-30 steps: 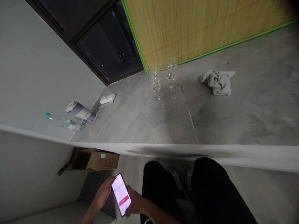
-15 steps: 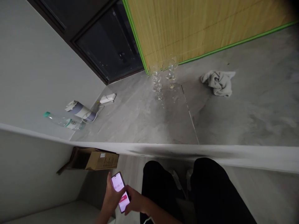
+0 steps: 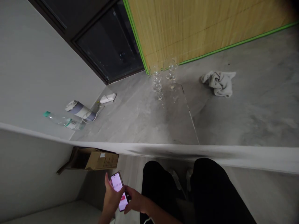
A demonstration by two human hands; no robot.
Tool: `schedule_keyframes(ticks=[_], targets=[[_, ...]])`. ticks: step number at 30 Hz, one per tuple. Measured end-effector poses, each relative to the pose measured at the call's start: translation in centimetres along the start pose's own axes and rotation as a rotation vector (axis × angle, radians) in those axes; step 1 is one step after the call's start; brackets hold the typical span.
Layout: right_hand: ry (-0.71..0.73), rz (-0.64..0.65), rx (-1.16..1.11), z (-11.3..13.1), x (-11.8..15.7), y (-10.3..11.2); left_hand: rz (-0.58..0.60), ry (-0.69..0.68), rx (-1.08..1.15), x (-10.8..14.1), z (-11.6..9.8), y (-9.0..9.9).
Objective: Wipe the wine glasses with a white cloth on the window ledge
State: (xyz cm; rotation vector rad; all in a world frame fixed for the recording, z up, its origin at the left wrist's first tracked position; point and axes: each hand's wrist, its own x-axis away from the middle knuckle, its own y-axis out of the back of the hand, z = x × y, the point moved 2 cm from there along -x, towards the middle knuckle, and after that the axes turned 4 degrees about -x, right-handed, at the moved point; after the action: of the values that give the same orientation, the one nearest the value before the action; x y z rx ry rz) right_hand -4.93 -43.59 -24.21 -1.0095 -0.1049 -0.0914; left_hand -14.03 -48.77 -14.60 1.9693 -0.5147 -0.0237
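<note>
Low at the front, beside my knees, a smartphone [image 3: 117, 184] with a lit pinkish screen shows a running timer and a red button. My left hand [image 3: 111, 196] grips it from the left, thumb lying over the screen. From the other side my right hand [image 3: 136, 200] is closed on the phone's right edge and lower part. Fingers behind the phone are hidden. Beyond the hands, several clear stemmed glasses [image 3: 159, 88] stand on the grey marbled ledge [image 3: 130, 121]. A crumpled grey cloth [image 3: 220, 83] lies to their right.
A clear bottle with a green cap [image 3: 64, 121], a purple-and-white tumbler [image 3: 81, 111] and a white corded device [image 3: 107, 98] are at the ledge's left end. Beneath it sits an open cardboard box [image 3: 102, 159]. A bamboo mat with green edging [image 3: 198, 28] stands behind the glasses.
The phone and my left hand have shifted very slightly, and the timer digits have advanced. Both hands keep hold of the phone; the things on the ledge stay put.
</note>
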Motion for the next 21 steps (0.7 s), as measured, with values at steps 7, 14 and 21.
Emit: schedule_keyframes(ticks=[7,14,21], targets=[[0.004,0.0,0.025,-0.3,0.0,0.4,-0.007,-0.021,-0.03,-0.1,0.3,0.1],[-0.033,-0.023,0.034,-0.8,-0.3,0.3,-0.096,-0.046,-0.054,0.2,-0.5,1.0],[-0.069,-0.176,-0.098,-0.7,0.5,0.6,-0.373,-0.283,-0.081,-4.3,-4.5,10.3]])
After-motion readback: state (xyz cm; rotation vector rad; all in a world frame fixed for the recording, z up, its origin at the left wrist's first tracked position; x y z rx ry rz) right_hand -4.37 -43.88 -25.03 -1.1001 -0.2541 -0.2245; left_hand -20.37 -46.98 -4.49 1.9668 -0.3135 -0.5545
